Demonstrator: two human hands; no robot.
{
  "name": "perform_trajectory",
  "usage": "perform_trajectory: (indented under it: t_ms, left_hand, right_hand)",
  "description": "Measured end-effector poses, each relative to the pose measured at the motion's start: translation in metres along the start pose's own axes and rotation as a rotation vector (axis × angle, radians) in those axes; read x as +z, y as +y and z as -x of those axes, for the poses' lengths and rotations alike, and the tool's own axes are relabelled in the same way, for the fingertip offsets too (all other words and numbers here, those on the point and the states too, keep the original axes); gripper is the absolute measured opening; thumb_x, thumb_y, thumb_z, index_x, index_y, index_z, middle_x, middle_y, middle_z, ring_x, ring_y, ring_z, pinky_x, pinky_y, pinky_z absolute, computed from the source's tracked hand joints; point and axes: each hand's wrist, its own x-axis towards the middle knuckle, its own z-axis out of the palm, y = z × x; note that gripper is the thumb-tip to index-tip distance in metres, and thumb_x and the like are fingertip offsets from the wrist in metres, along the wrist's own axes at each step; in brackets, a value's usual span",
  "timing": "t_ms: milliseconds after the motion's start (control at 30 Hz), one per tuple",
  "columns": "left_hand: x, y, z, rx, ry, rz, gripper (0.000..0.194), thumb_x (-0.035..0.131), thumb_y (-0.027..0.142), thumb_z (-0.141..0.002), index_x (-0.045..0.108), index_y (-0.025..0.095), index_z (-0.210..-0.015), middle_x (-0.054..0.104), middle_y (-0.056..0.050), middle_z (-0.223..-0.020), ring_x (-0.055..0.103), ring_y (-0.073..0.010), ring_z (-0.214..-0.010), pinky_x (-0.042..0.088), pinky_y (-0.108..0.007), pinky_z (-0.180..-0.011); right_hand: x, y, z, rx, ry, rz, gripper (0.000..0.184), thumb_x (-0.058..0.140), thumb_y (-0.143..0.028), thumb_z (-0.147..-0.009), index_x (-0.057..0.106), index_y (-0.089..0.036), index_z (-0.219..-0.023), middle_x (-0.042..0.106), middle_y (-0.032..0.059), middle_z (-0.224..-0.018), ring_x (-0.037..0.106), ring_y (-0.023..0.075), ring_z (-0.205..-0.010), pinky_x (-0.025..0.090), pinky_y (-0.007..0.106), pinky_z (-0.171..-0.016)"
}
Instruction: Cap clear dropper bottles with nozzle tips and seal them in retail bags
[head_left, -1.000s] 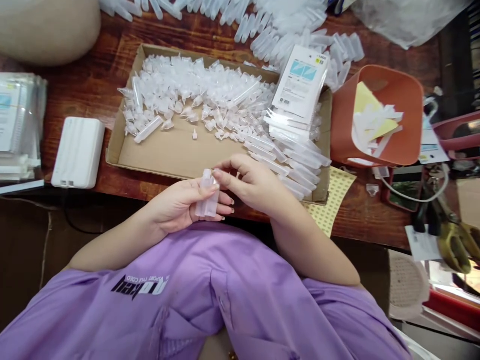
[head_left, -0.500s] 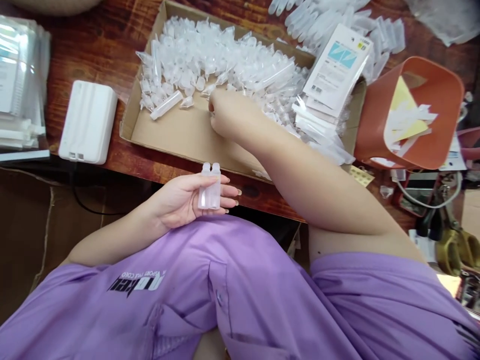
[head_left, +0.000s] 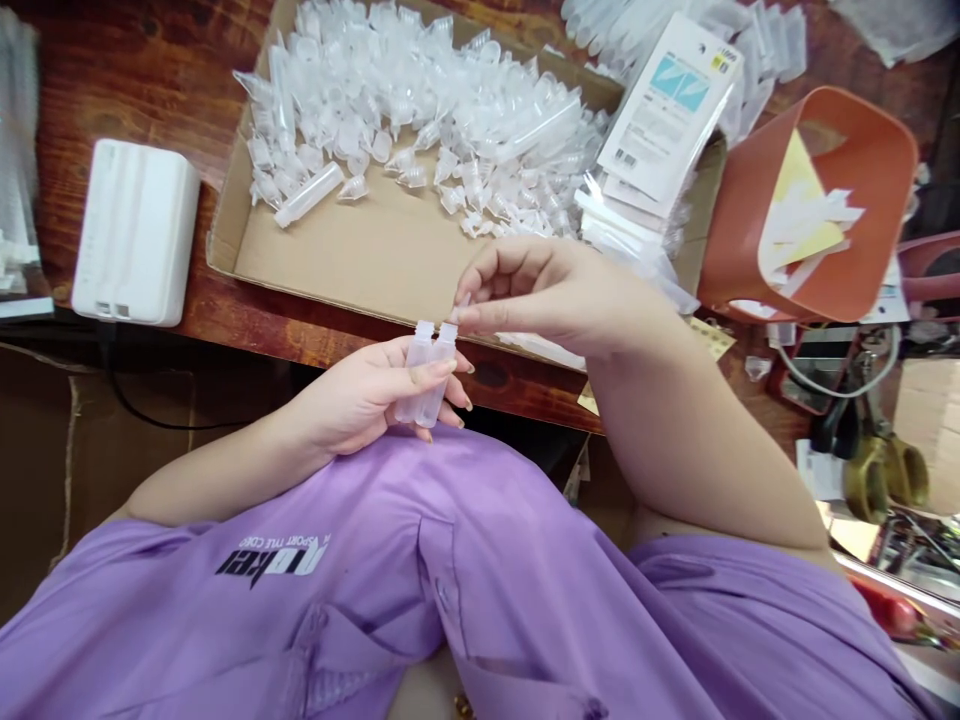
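Note:
My left hand (head_left: 360, 390) is closed round two small translucent plastic bottles (head_left: 435, 388), standing side by side, uncapped, with threaded necks upward and the thumb across their front. My right hand (head_left: 551, 295) pinches a small translucent plastic piece (head_left: 463, 300) between thumb and fingertips, right at the mouth of the right-hand bottle. Fingers mostly hide that piece, and I cannot tell whether it sits in the neck. Behind the hands a shallow cardboard tray (head_left: 337, 265) holds a heap of clear plastic caps and nozzle tips (head_left: 420, 100).
A white boxy device (head_left: 135, 235) with a cable stands left of the tray. Printed cards (head_left: 660, 120) lie on its right end, beside an orange bin (head_left: 750, 240) with paper scraps. Scissors (head_left: 885, 470) are at far right. Clear tubes (head_left: 637, 30) lie behind the tray.
My right hand has come out of the tray, toward me, and now holds a small plastic piece at the bottles. My left hand still holds both bottles, now slightly tilted. The view has shifted.

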Motion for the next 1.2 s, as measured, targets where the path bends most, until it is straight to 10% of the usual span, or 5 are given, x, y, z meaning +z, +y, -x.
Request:
perform_trajectory:
  t_ms: [600, 1033, 1200]
  left_hand:
    - [0.008, -0.009, 0.002, -0.035, -0.031, -0.349, 0.025, 0.072, 0.037, -0.083, 0.072, 0.012, -0.076, 0.059, 0.000, -0.056, 0.042, -0.0072, -0.050, 0.029, -0.023, -0.053]
    - [0.011, -0.005, -0.010, -0.120, -0.021, -0.200, 0.023, 0.078, 0.033, -0.076, 0.074, 0.011, -0.079, 0.068, -0.004, -0.062, 0.051, -0.0069, -0.045, 0.030, -0.019, -0.044]
    - [0.015, -0.004, -0.015, -0.141, -0.074, -0.117, 0.027, 0.078, 0.033, -0.077, 0.073, 0.011, -0.091, 0.075, -0.008, -0.080, 0.062, -0.0100, -0.051, 0.038, -0.018, -0.041]
  right_hand:
    - [0.012, 0.014, 0.056, 0.055, 0.017, -0.016, 0.015, 0.071, -0.033, -0.083, 0.065, -0.020, -0.078, 0.073, 0.0010, -0.078, 0.069, 0.0132, -0.073, 0.057, 0.026, -0.069]
    - [0.013, 0.032, 0.060, 0.068, 0.072, -0.136, 0.023, 0.074, -0.039, -0.079, 0.064, -0.019, -0.079, 0.070, 0.0011, -0.076, 0.065, 0.0116, -0.069, 0.055, 0.026, -0.068]
    - [-0.015, 0.013, 0.031, 0.029, 0.450, 0.585, 0.009, 0.062, -0.024, -0.085, 0.068, -0.019, -0.089, 0.069, 0.0032, -0.083, 0.065, 0.0186, -0.079, 0.051, 0.037, -0.078]
